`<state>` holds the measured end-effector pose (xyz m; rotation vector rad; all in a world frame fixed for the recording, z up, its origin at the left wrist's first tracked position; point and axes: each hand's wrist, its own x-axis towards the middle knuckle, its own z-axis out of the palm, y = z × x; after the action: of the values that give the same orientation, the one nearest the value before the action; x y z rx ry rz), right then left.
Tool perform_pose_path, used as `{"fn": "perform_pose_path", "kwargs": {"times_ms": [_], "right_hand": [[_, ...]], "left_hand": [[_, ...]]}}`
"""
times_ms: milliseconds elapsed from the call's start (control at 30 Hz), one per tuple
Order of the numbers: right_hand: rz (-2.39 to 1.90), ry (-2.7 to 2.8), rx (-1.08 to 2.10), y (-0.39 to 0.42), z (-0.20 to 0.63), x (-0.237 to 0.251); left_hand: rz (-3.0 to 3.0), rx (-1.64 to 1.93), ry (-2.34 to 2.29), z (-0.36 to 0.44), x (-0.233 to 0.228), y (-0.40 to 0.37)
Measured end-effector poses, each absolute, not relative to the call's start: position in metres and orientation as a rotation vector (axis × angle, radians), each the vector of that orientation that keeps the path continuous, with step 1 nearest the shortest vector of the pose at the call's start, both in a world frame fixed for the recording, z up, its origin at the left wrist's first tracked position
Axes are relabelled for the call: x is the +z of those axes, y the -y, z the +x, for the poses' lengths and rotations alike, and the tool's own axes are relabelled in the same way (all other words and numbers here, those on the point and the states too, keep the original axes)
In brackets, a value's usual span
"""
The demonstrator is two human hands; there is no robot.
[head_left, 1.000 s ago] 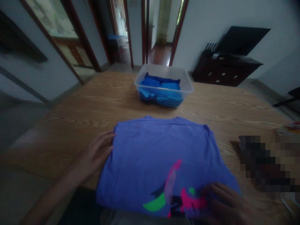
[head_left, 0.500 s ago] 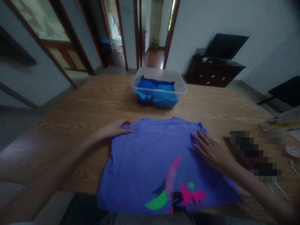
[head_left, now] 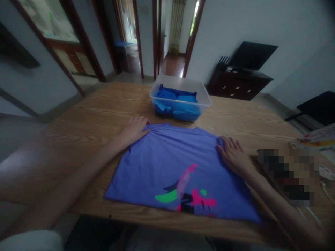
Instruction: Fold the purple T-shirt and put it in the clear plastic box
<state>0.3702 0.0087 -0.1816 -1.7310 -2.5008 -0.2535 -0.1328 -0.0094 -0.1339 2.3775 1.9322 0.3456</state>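
I am looking down, through the head camera, at a purple shirt that is lying on a wooden table, with its pink, green and black print being cut off at the near edge. The left hand is gripping the shirt's far left corner, thumb on top and creases fanning out; the curled fingertips are hiding from me. The right hand is resting at the far right corner with fingers extended, but I cannot tell whether they are pinching cloth. Beyond, 1 clear plastic bin is holding blue cloths, their undersides blurring through its wall. At right, pixelation is masking an object, and the frame edge is cropping a printed packet.
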Motion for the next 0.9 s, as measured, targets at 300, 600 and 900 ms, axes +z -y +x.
{"fn": "perform_pose_path", "kwargs": {"times_ms": [300,600,900], "right_hand": [[-1.681,2.742,-0.142,-0.073,0.366,-0.126],[-1.708,2.631,-0.193,-0.026,0.387,-0.135],[-1.375,2.821,0.095,-0.069,0.408,-0.122]], "left_hand": [[2.265,0.229,-1.746,-0.100,-0.162,0.031],[2.430,0.303,-1.762,-0.098,-0.148,0.024],[2.793,0.330,-0.892,0.120,-0.096,0.156]]}}
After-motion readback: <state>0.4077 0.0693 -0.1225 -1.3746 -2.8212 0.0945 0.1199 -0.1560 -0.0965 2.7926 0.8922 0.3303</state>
